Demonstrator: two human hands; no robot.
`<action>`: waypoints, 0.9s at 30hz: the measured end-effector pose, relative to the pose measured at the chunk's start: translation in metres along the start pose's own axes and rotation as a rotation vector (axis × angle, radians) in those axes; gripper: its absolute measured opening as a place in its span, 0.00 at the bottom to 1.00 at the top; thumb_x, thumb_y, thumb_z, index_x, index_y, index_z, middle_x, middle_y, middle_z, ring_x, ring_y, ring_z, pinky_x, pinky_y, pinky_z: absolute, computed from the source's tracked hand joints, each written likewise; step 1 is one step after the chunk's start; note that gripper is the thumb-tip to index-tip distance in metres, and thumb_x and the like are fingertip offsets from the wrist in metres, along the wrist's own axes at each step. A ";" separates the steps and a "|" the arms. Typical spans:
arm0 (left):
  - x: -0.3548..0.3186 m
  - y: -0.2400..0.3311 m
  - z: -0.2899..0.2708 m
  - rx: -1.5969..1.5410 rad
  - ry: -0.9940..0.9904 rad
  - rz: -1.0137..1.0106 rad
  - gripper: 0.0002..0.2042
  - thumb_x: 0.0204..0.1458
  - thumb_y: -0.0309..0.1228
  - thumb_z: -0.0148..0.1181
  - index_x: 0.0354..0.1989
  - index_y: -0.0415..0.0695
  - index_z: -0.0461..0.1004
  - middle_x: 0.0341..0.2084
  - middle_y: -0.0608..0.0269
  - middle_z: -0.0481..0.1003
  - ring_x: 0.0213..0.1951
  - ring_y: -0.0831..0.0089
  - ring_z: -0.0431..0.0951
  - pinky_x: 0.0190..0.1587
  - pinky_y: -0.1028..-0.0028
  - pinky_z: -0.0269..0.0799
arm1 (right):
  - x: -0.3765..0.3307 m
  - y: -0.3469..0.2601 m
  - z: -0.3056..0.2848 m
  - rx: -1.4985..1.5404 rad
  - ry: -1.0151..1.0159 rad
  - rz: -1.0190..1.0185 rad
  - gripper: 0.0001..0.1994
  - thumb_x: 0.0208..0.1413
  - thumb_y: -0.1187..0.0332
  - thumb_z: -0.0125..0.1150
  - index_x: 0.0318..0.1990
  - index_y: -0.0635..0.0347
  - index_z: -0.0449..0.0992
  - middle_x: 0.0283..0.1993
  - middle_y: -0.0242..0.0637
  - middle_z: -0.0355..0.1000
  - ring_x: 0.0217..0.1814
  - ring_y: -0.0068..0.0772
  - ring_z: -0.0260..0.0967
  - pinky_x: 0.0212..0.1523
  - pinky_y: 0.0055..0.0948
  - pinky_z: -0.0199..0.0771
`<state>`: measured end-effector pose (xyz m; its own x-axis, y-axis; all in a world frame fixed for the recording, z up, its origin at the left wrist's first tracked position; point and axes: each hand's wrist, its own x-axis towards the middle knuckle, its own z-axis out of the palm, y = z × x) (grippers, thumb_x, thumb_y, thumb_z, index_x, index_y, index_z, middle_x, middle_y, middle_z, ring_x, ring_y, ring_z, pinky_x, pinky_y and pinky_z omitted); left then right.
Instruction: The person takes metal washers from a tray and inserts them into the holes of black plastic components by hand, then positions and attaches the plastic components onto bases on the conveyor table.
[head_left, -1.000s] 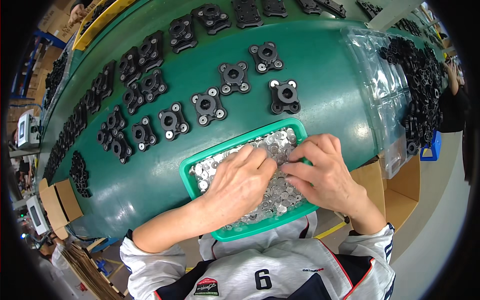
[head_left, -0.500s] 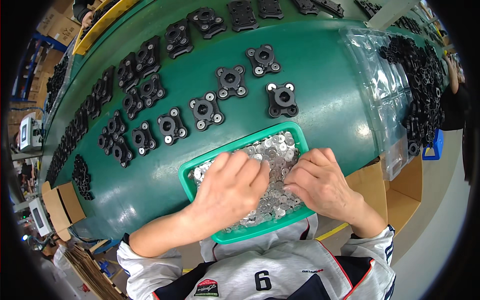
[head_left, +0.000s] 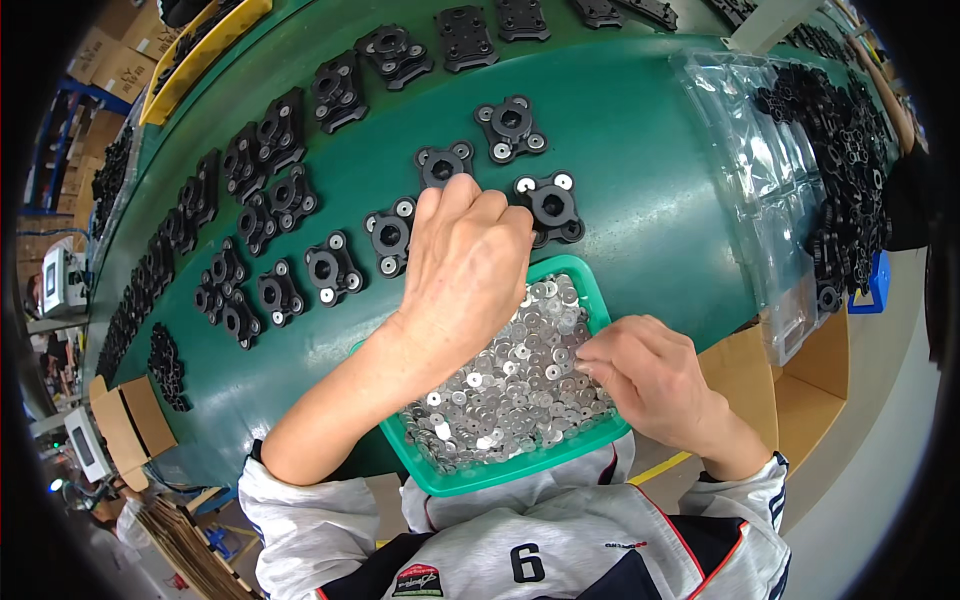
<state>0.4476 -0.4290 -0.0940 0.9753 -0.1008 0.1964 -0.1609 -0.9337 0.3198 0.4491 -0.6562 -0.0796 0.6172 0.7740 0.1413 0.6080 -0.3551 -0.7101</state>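
My left hand (head_left: 465,265) is closed in a pinch beside the lower left corner of a black four-lobed part (head_left: 552,204) with a round socket in its middle. Silver washers sit in that part's two far corners; the left fingertips are hidden behind the hand. Below stands a green tray (head_left: 594,292) heaped with small metal washers (head_left: 520,385), which the left forearm crosses. At the tray's right side my right hand (head_left: 655,385) is pinched, thumb against fingers, over the washers. What either pinch holds is too small or hidden to make out.
Several similar black parts (head_left: 333,268) with washers stand in rows on the green tabletop (head_left: 640,190). Clear plastic sheeting (head_left: 750,150) and a heap of black parts (head_left: 845,190) lie to the right. Open cardboard boxes (head_left: 810,390) stand below the right edge; a yellow bin (head_left: 205,55) is at far left.
My left hand has risen out of the tray to the black part beyond it. My right hand stays at the tray's right side, slightly lower. The view has shifted a little.
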 end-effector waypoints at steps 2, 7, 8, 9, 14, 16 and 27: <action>0.000 0.000 0.002 0.056 0.000 0.026 0.02 0.51 0.26 0.65 0.31 0.42 0.81 0.27 0.64 0.75 0.36 0.65 0.69 0.45 0.67 0.65 | 0.005 -0.002 -0.004 0.153 0.030 0.121 0.08 0.50 0.80 0.66 0.37 0.60 0.79 0.34 0.31 0.74 0.30 0.32 0.67 0.36 0.27 0.68; -0.007 0.000 -0.002 0.042 0.034 0.049 0.05 0.51 0.28 0.66 0.34 0.42 0.82 0.30 0.65 0.75 0.37 0.65 0.69 0.46 0.67 0.64 | 0.022 0.014 -0.014 0.223 0.119 0.231 0.09 0.49 0.80 0.67 0.39 0.62 0.79 0.34 0.32 0.74 0.27 0.33 0.67 0.34 0.27 0.69; -0.010 0.001 -0.004 0.007 0.050 0.047 0.06 0.51 0.28 0.66 0.36 0.43 0.82 0.31 0.65 0.75 0.38 0.65 0.69 0.46 0.67 0.64 | 0.027 0.020 -0.016 0.181 0.149 0.225 0.09 0.49 0.80 0.67 0.39 0.62 0.79 0.34 0.33 0.74 0.28 0.34 0.68 0.35 0.27 0.69; -0.013 0.002 -0.005 -0.027 0.067 0.044 0.07 0.51 0.28 0.66 0.37 0.43 0.82 0.32 0.65 0.75 0.38 0.65 0.69 0.47 0.67 0.64 | 0.032 0.024 -0.017 0.140 0.177 0.219 0.09 0.49 0.80 0.67 0.39 0.62 0.79 0.34 0.33 0.74 0.28 0.34 0.68 0.36 0.27 0.70; -0.025 0.008 -0.005 0.023 0.063 0.072 0.10 0.49 0.27 0.67 0.41 0.44 0.82 0.36 0.66 0.75 0.39 0.66 0.69 0.49 0.66 0.63 | 0.049 0.052 -0.002 -0.173 0.297 -0.027 0.08 0.49 0.79 0.67 0.37 0.60 0.80 0.34 0.31 0.74 0.29 0.33 0.68 0.36 0.28 0.69; -0.026 0.006 -0.005 0.019 0.066 0.074 0.10 0.48 0.27 0.68 0.41 0.45 0.82 0.36 0.66 0.74 0.40 0.66 0.69 0.50 0.65 0.63 | 0.054 0.053 0.003 -0.203 0.303 -0.049 0.08 0.49 0.78 0.67 0.37 0.59 0.80 0.34 0.31 0.74 0.29 0.33 0.68 0.36 0.28 0.69; -0.007 -0.015 0.002 -0.012 0.047 0.177 0.11 0.45 0.24 0.67 0.39 0.46 0.82 0.36 0.67 0.74 0.40 0.68 0.69 0.50 0.66 0.63 | 0.063 0.056 0.011 -0.448 0.318 -0.181 0.08 0.47 0.78 0.68 0.35 0.58 0.81 0.35 0.29 0.74 0.30 0.30 0.68 0.38 0.27 0.68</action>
<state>0.4439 -0.4149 -0.1016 0.9234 -0.2470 0.2939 -0.3317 -0.8987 0.2869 0.5162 -0.6219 -0.1177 0.5611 0.6721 0.4831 0.8274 -0.4722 -0.3040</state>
